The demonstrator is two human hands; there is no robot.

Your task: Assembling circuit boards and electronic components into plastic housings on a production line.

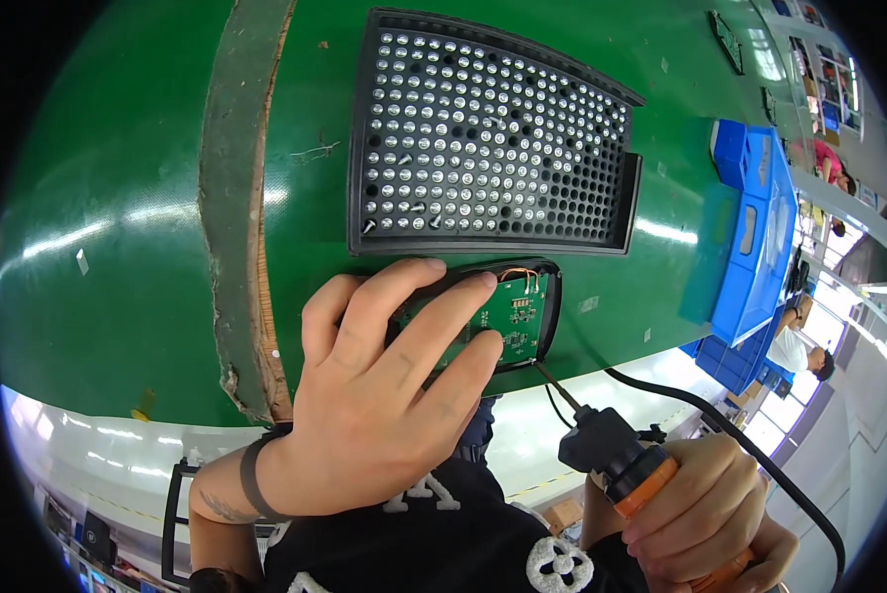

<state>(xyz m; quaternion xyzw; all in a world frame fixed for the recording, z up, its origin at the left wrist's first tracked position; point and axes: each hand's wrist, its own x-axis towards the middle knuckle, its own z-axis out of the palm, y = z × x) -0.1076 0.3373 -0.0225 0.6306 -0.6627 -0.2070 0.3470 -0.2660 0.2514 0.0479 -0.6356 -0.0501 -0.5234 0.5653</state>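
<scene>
One circuit board (524, 314) under spread left fingers (453, 314)
Right fingers (689, 509) clench a screwdriver (617, 460), tip by the board's corner.

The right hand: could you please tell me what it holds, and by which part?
The right hand holds the power screwdriver by its orange body, behind the black front section.

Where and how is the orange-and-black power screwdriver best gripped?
Probably around the screwdriver's orange barrel, from the lower right, as the right hand does: it is thick enough for fingers to wrap, while the thin bit slants up-left to a corner of the black casing under the left hand, so that end is best left clear.
</scene>
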